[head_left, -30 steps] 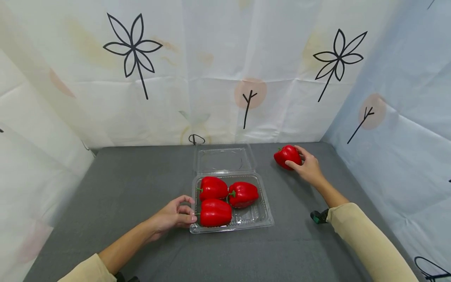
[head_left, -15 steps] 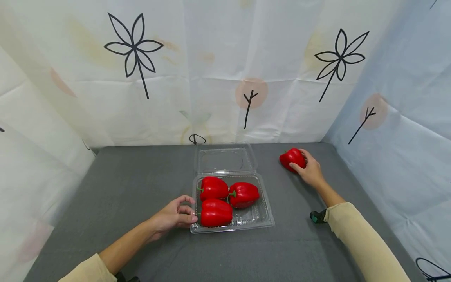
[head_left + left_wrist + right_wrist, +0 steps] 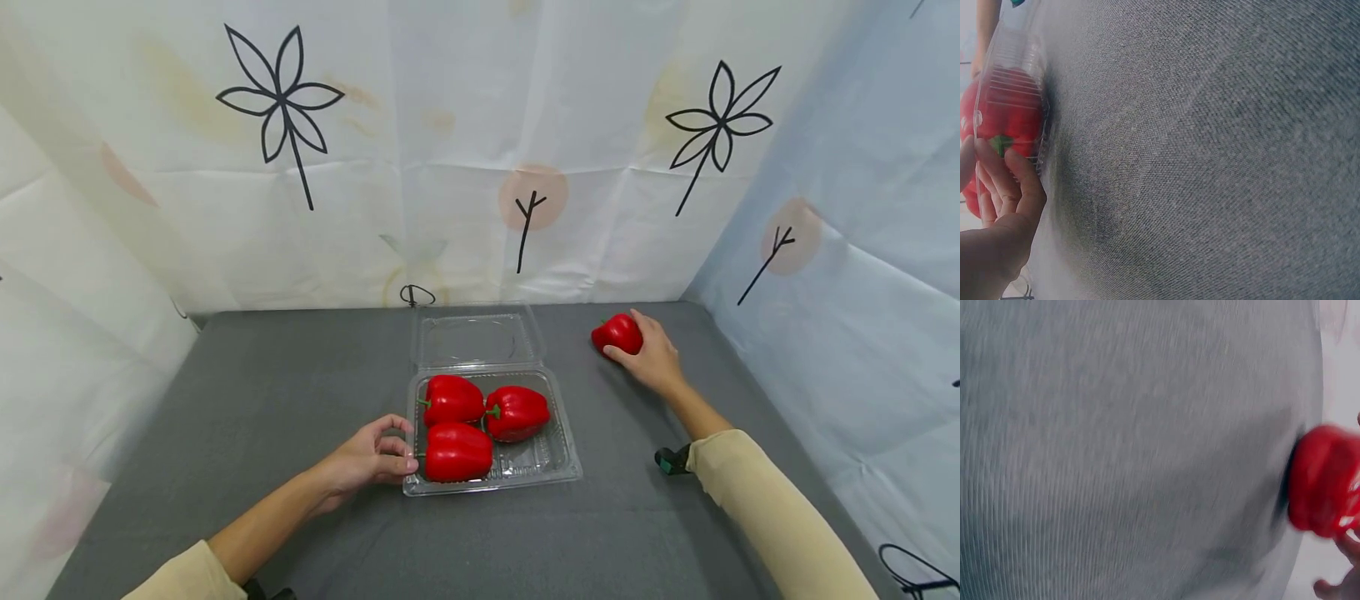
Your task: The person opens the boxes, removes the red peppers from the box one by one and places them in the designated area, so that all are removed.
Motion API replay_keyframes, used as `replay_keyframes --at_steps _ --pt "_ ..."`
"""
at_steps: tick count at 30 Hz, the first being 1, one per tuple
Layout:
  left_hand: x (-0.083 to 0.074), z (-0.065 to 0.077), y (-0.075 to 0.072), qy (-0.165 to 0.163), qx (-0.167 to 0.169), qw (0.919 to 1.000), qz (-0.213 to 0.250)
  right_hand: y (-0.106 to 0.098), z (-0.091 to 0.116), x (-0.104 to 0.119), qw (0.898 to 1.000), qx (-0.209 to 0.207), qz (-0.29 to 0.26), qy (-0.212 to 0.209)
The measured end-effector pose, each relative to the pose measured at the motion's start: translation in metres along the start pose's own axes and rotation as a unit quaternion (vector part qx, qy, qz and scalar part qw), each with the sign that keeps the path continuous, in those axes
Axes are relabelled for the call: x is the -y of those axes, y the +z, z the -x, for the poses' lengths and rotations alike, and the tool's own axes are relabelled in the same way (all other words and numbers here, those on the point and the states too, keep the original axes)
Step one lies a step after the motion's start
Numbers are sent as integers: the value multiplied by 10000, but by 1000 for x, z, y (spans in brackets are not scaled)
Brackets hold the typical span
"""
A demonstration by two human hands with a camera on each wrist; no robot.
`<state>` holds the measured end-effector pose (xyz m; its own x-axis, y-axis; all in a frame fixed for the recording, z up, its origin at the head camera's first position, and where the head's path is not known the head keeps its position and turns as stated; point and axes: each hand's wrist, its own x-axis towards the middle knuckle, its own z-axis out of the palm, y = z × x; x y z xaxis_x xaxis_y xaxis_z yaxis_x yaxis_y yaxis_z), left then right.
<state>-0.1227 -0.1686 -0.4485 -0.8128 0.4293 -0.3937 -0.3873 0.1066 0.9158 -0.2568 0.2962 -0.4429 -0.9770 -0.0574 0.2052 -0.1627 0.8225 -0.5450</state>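
Observation:
In the head view my left hand (image 3: 371, 457) holds the near left corner of a clear plastic clamshell container (image 3: 536, 471), thumb and fingertips at its rim. The left wrist view shows those fingers (image 3: 1022, 187) against the ribbed side wall, close to a green stem. Three red bell peppers lie in the tray: one at the back left (image 3: 453, 400), one at the right (image 3: 517, 414), one at the front left (image 3: 459, 454). Off to the right, my right hand (image 3: 654, 358) grips a fourth red bell pepper (image 3: 617, 333) from its right side, thumb toward the front.
The container's lid (image 3: 476, 337) lies folded back behind the tray. Grey cloth (image 3: 300, 367) covers the table. White patterned curtains (image 3: 450, 167) hang along the back and both sides. A dark strap piece (image 3: 671, 460) shows below the right wrist.
My right hand and its pepper have shifted slightly right, then a little back left. The left hand, container and three peppers in it hold their places.

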Motion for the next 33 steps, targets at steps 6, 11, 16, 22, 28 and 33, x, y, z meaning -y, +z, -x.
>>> replay_keyframes --at_steps 6,11,16,22,28,33 --pt "0 0 0 -2 6 10000 -28 4 3 28 9976 -210 -187 -633" --pt "-1 0 0 -44 -8 10000 -3 8 6 52 9902 319 -327 -1322" --pt "-1 0 0 -62 -7 10000 -21 12 10 70 9830 705 -416 -1646" --pt "-1 1 0 -45 37 10000 -25 12 18 88 9699 1316 -468 -1993" --pt "-1 1 0 -10 64 10000 -25 10 28 100 9446 2317 -663 -2230" --pt "-2 1 0 -4 56 10000 -49 12 34 106 9166 2994 -867 -2502"
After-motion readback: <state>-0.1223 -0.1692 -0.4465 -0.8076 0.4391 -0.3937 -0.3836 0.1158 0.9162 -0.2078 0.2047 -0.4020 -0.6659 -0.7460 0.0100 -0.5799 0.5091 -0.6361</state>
